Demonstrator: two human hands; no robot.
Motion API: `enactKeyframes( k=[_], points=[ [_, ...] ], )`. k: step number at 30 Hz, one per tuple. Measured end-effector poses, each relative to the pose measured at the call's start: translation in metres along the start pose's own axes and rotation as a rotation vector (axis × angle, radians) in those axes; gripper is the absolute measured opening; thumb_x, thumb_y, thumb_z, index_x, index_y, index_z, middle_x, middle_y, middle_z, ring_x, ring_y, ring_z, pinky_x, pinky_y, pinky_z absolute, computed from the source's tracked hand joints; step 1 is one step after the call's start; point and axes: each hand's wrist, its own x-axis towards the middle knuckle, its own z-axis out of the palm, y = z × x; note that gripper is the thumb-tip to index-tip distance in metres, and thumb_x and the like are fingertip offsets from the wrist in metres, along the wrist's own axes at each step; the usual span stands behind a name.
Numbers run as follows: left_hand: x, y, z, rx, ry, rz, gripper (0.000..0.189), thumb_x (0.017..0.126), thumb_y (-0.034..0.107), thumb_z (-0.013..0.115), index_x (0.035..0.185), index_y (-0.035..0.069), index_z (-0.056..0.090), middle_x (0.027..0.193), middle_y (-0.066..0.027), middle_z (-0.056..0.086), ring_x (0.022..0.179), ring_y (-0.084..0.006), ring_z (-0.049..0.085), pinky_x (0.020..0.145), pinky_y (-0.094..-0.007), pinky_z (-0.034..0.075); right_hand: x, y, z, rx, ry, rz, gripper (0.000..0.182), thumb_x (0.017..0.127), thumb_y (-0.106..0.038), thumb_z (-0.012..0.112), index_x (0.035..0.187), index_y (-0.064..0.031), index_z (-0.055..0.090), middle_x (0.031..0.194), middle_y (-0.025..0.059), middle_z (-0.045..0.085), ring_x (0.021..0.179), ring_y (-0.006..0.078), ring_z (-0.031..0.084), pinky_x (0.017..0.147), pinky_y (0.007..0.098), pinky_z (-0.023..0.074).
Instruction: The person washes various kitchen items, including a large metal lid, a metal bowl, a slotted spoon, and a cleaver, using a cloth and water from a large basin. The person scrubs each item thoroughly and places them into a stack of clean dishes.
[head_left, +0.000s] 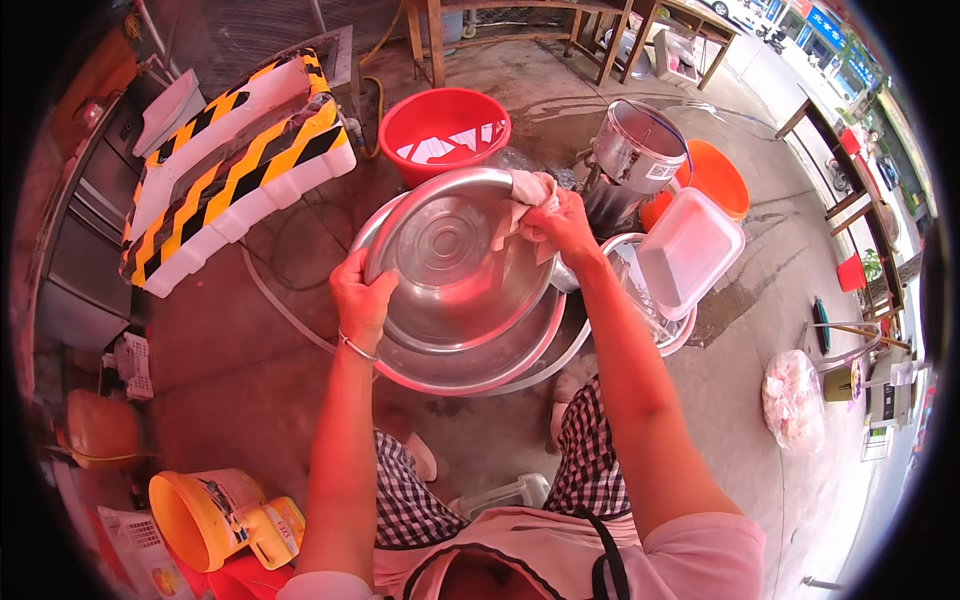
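My left hand (361, 298) grips the left rim of a round stainless steel basin (472, 277), thumb on the inner side. The basin is held tilted, its hollow facing me. At its upper right rim, my right hand (555, 225) clutches a pale pinkish cloth (525, 202) pressed against the metal. Beneath it a second, larger metal basin (480, 375) sits low in front of my feet, partly covered by the held one. Whether that lower basin contains anything is mostly hidden.
A red tub (442, 124) with liquid stands beyond the basins. Right of it are a metal cylinder pot (637, 150), an orange bucket (720, 180) and a white plastic tub (694, 251). A striped foam box (240, 172) lies left; a hose (277, 307) crosses the floor. A yellow bucket (199, 517) is lower left.
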Motion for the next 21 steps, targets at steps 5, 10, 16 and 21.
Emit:
enactKeyframes(
  k=[5,10,16,21],
  points=[
    [-0.002,-0.005,0.011,-0.333,0.225,-0.146,0.026,0.069,-0.006,0.06,0.094,0.001,0.063,0.086,-0.0002,0.063,0.076,-0.009,0.057,0.069,-0.0228,0.045,-0.011,0.03,-0.002,0.215,0.242,0.177,0.015,0.075,-0.002,0.06,0.089,-0.0008,0.066,0.073,0.0045,0.065,0.062,0.0103,0.059,0.055,0.0243,0.0468],
    [0.002,0.002,-0.008,-0.201,0.354,-0.07,0.024,0.07,-0.004,0.056,0.093,0.001,0.06,0.09,-0.0019,0.061,0.078,-0.011,0.054,0.073,-0.0259,0.045,-0.017,0.051,0.066,0.348,0.538,0.206,0.016,0.076,-0.008,0.059,0.09,-0.0002,0.061,0.068,0.0053,0.059,0.055,0.013,0.056,0.05,0.0274,0.0454],
    [-0.003,-0.002,0.055,-0.298,0.579,-0.145,0.024,0.074,0.001,0.057,0.097,-0.001,0.059,0.095,-0.0045,0.059,0.083,-0.0153,0.053,0.078,-0.0288,0.045,-0.064,0.074,0.103,0.672,0.599,0.495,0.007,0.081,-0.008,0.058,0.087,-0.0048,0.056,0.062,0.0042,0.055,0.04,0.0147,0.049,0.035,0.0328,0.0459],
    [0.005,-0.031,0.042,-0.176,0.34,-0.207,0.041,0.087,0.021,0.068,0.117,-0.001,0.051,0.105,-0.0066,0.058,0.089,-0.0159,0.054,0.08,-0.0316,0.046,-0.05,0.035,0.09,0.781,0.513,0.409,0.007,0.082,-0.009,0.058,0.084,-0.0041,0.054,0.062,0.004,0.055,0.042,0.0162,0.052,0.036,0.0367,0.0489]
  ],
)
